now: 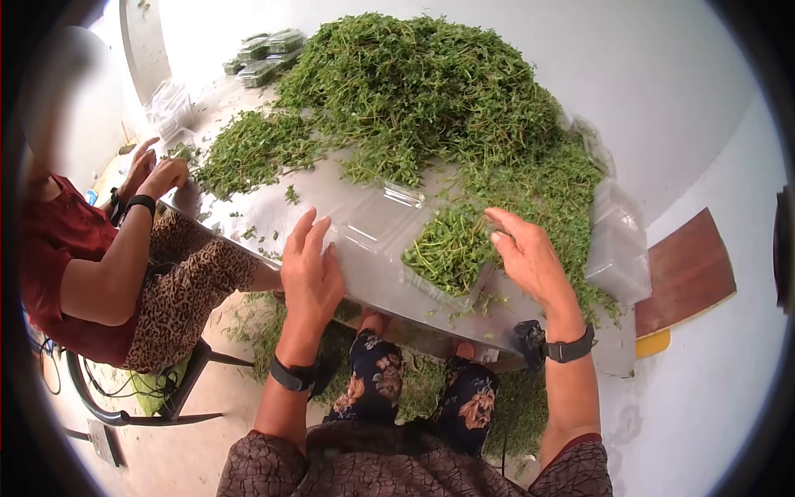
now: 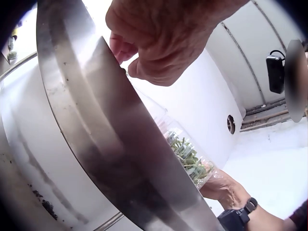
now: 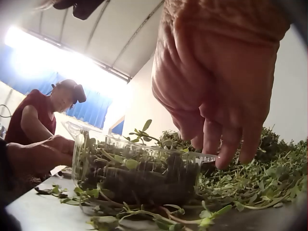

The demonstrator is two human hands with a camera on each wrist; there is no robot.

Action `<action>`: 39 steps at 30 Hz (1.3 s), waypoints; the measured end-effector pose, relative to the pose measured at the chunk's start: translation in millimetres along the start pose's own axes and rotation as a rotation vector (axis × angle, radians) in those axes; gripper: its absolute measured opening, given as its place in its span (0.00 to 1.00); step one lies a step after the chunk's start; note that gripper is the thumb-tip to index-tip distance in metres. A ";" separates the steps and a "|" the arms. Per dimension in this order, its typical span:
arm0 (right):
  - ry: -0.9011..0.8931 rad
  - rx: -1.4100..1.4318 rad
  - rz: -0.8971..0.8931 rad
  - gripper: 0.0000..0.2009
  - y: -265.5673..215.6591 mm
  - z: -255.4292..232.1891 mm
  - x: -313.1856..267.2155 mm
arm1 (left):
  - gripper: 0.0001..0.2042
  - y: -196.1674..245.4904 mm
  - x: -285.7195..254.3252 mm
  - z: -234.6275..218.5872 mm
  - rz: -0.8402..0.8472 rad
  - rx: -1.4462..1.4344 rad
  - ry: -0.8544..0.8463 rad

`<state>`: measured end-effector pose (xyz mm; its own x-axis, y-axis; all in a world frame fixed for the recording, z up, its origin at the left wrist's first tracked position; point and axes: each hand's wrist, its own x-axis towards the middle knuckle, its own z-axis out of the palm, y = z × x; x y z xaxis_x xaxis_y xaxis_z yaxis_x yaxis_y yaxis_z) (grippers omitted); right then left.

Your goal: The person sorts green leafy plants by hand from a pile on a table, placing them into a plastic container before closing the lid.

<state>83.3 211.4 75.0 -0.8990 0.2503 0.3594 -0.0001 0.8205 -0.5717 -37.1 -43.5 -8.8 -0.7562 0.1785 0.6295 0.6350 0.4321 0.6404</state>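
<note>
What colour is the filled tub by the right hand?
The tub is clear and colourless, best seen in the right wrist view.

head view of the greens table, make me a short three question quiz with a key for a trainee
1. Multiple choice: which hand is nearer the leafy greens in the clear plastic clamshell between the hands?
A) Left hand
B) Right hand

2. True or false: that clamshell is snapped shut.

3. Short answer: in the head view, on which side of the big heap do the stacked filled packs stand?

Key:
1. B, right hand.
2. False; it lies open.
3. The left side.
</note>
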 end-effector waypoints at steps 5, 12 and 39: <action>-0.044 0.040 -0.090 0.17 15.8 6.3 15.1 | 0.18 42.2 2.5 -10.8 0.301 0.022 -0.034; -0.198 -0.124 0.063 0.12 7.4 2.3 26.9 | 0.17 84.4 7.4 11.8 0.556 -0.100 -0.403; -0.112 -0.669 -0.381 0.03 -8.5 13.2 26.3 | 0.20 93.8 10.4 49.4 0.411 -0.174 -0.495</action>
<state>53.9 204.2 79.6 -0.9288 -0.1358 0.3448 -0.0860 0.9840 0.1559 6.8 42.5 36.1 -0.4040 0.7008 0.5879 0.8719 0.1005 0.4794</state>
